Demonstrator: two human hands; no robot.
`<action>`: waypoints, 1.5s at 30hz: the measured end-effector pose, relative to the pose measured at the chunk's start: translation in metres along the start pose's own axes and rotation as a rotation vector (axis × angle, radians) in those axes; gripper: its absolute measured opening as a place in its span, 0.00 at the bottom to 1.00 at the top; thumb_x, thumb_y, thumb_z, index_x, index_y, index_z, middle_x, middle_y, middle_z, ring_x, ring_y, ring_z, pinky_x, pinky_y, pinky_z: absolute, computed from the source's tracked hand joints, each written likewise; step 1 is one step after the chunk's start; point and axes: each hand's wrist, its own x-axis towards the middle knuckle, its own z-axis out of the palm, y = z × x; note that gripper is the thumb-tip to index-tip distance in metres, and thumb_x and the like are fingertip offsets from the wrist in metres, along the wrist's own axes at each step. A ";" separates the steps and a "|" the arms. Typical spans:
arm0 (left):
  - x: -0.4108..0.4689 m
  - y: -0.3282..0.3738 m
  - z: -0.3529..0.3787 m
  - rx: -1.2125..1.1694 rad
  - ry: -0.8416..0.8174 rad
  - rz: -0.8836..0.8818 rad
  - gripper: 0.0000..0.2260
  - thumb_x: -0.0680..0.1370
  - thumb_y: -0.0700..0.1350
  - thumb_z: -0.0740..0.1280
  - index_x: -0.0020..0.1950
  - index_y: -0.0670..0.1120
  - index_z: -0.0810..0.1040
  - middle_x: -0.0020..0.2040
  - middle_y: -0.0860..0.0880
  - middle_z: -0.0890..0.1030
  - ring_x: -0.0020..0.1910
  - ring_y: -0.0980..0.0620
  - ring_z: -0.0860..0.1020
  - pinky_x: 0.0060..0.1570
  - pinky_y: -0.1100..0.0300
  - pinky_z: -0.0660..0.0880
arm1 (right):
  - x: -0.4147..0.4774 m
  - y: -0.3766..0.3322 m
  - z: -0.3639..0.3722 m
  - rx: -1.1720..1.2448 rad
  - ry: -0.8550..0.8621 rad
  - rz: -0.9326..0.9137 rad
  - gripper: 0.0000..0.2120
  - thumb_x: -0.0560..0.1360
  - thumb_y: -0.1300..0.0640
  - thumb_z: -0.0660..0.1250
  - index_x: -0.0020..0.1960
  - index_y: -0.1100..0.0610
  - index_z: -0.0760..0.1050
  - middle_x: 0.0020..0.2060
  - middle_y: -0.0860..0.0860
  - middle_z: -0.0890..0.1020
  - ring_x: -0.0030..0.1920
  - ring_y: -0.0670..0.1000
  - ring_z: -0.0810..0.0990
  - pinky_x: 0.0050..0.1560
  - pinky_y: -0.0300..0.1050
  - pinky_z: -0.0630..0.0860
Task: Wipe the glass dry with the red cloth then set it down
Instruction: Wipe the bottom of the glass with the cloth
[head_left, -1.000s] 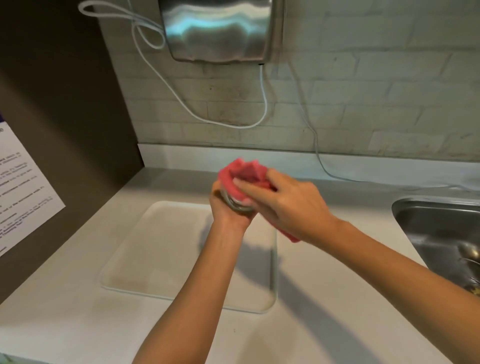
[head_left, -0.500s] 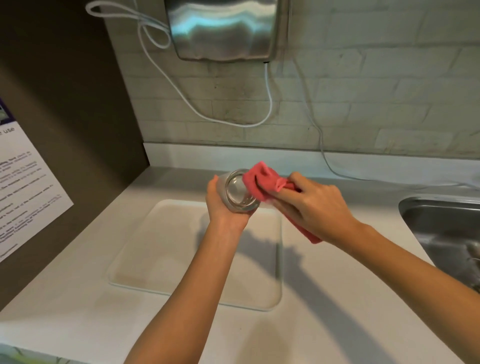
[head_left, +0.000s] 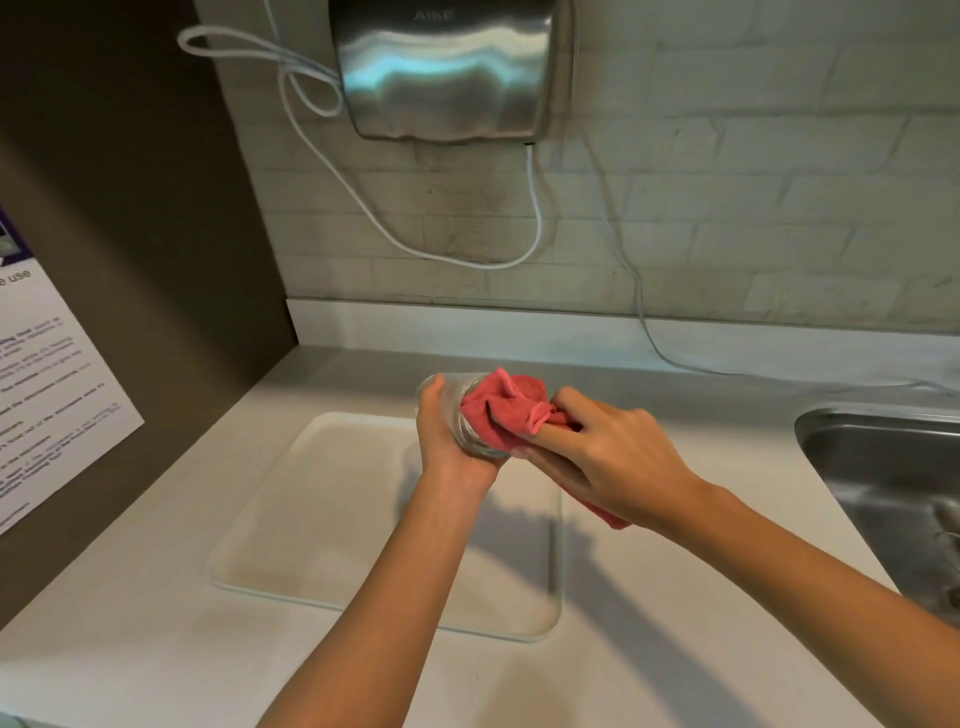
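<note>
My left hand (head_left: 444, 441) grips a clear drinking glass (head_left: 457, 395), held tilted above the far right part of a white tray (head_left: 311, 519), its mouth turned toward me and to the right. A red cloth (head_left: 501, 410) is bunched into the mouth of the glass. My right hand (head_left: 608, 457) holds the cloth, fingers pressing it in. A tail of the cloth hangs below my right palm. Most of the glass is hidden by my left hand and the cloth.
The tray lies on a pale counter (head_left: 649, 649). A steel sink (head_left: 893, 478) is set in at the right. A steel hand dryer (head_left: 447, 67) hangs on the tiled wall with white cables (head_left: 415, 244) looping below. A dark side panel bears a printed notice (head_left: 47, 384) at left.
The cloth covered the glass a second ago, then came off the rim showing the open mouth; now my right hand has pushed it into the glass.
</note>
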 end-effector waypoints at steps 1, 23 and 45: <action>0.000 -0.001 -0.002 -0.002 0.000 -0.008 0.23 0.76 0.60 0.55 0.49 0.40 0.75 0.43 0.40 0.76 0.44 0.43 0.76 0.47 0.53 0.72 | -0.001 0.000 0.000 0.000 -0.009 -0.005 0.12 0.78 0.45 0.55 0.52 0.47 0.76 0.35 0.53 0.74 0.28 0.53 0.71 0.21 0.40 0.58; 0.003 0.004 -0.007 0.111 -0.043 -0.027 0.25 0.75 0.61 0.58 0.52 0.39 0.77 0.46 0.39 0.80 0.46 0.42 0.79 0.42 0.52 0.76 | 0.002 0.000 -0.013 0.099 -0.075 0.082 0.17 0.77 0.44 0.53 0.62 0.45 0.72 0.38 0.51 0.74 0.29 0.51 0.71 0.22 0.40 0.63; 0.007 -0.014 -0.048 0.998 0.165 0.758 0.32 0.62 0.42 0.80 0.59 0.53 0.65 0.57 0.51 0.74 0.56 0.53 0.72 0.48 0.73 0.66 | -0.007 0.017 -0.019 0.335 0.043 0.509 0.19 0.74 0.38 0.52 0.63 0.38 0.68 0.37 0.42 0.70 0.37 0.49 0.73 0.39 0.46 0.73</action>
